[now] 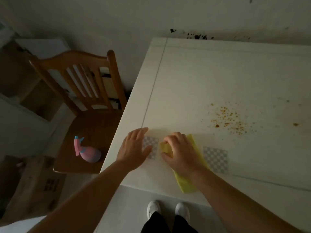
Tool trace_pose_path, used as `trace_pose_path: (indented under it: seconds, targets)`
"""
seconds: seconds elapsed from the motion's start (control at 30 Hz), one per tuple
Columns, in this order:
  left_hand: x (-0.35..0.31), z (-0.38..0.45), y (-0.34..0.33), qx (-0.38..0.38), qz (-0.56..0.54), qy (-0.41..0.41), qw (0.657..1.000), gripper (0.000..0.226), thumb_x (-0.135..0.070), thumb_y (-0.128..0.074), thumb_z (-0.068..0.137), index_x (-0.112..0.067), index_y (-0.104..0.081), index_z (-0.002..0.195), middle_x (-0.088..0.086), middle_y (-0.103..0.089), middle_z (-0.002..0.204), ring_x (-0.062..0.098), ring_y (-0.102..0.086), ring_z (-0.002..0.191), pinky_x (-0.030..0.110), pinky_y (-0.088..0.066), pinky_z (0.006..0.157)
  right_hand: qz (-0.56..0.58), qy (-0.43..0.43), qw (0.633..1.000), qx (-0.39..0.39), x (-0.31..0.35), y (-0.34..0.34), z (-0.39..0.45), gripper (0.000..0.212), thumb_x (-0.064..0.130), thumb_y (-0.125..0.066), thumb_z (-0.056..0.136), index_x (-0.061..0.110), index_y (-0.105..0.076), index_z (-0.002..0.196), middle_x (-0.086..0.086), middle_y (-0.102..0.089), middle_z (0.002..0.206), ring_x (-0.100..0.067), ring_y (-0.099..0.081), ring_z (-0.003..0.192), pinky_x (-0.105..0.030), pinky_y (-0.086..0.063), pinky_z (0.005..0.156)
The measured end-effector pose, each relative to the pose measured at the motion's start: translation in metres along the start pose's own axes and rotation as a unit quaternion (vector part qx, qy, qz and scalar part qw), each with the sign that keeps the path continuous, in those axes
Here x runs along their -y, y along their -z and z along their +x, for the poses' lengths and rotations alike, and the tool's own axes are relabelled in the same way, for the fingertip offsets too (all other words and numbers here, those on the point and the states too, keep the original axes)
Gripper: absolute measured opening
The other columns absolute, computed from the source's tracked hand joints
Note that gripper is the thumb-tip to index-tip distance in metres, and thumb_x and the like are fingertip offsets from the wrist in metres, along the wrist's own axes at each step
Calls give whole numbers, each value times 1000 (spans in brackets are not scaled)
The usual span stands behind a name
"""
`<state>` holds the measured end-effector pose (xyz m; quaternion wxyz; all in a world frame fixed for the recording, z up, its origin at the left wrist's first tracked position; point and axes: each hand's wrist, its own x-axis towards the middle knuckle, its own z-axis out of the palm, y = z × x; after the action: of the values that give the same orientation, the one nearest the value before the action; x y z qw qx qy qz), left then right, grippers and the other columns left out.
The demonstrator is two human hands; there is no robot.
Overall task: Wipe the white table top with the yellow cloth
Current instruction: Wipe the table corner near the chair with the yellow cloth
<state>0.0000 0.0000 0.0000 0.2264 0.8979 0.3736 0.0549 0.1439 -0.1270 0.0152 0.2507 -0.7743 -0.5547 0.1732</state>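
Observation:
A folded yellow cloth lies near the front edge of the white table top. My right hand rests on the cloth with its fingers curled around the cloth's far end. Flat on the table just left of the cloth is my left hand, fingers spread, partly covering a checkered marker. Orange-brown crumbs are scattered on the table to the right, beyond the cloth.
A second checkered marker lies right of the cloth. A wooden chair stands at the table's left side with a pink and blue spray bottle lying on its seat. Dark spots mark the wall behind the table.

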Motion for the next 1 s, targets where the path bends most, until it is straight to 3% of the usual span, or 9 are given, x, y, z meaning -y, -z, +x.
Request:
trace_pose_path:
  seconds: [0.17, 0.33, 0.57, 0.77, 0.9, 1.0]
  targets:
    - [6, -1, -6, -11, 6, -8, 1000, 53, -38, -55, 83, -19, -40, 131, 4, -50, 132, 22, -42, 122, 37, -35, 102, -49, 7, 999, -9, -6, -1, -3, 25, 36, -65, 72, 19, -55, 87, -3, -54, 96, -26, -49, 91, -34, -38, 79]
    - [13, 1, -4, -77, -32, -13, 996, 35, -24, -37, 89, -13, -49, 121, 10, -56, 121, 27, -50, 111, 39, -41, 94, -74, -9, 996, -51, -16, -5, -7, 14, 33, -49, 81, 19, -52, 79, -2, -53, 88, -25, -46, 84, -38, -43, 76]
    - [20, 8, -2, -71, -38, 12, 997, 32, -24, -36, 89, -13, -53, 114, 10, -58, 111, 27, -46, 103, 37, -40, 88, -102, 0, 995, 7, -31, -8, -11, 35, 48, -52, 73, 24, -57, 98, -1, -55, 100, -25, -47, 95, -39, -40, 83]
    - [19, 23, 6, -69, -142, 62, 986, 32, -26, -35, 90, -14, -63, 101, 6, -66, 105, 22, -53, 100, 31, -40, 85, -67, 13, 998, -19, -20, -7, -1, 23, 28, -50, 82, 9, -64, 85, -13, -59, 86, -37, -55, 81, -43, -48, 73]
    - [21, 25, 17, -53, -250, 90, 963, 38, -32, -31, 85, -18, -67, 89, -3, -68, 91, 12, -59, 89, 18, -42, 75, -29, 110, 992, -48, 6, -8, 10, 26, 29, -49, 86, 9, -65, 87, -14, -61, 86, -35, -57, 78, -40, -48, 72]
    - [25, 23, 19, -60, -283, 126, 949, 34, -35, -31, 89, -27, -63, 83, -9, -68, 83, 12, -61, 86, 27, -45, 77, -63, 249, 966, 34, 31, -22, 17, 29, 36, -46, 91, 16, -64, 101, -9, -65, 101, -30, -59, 88, -38, -49, 80]
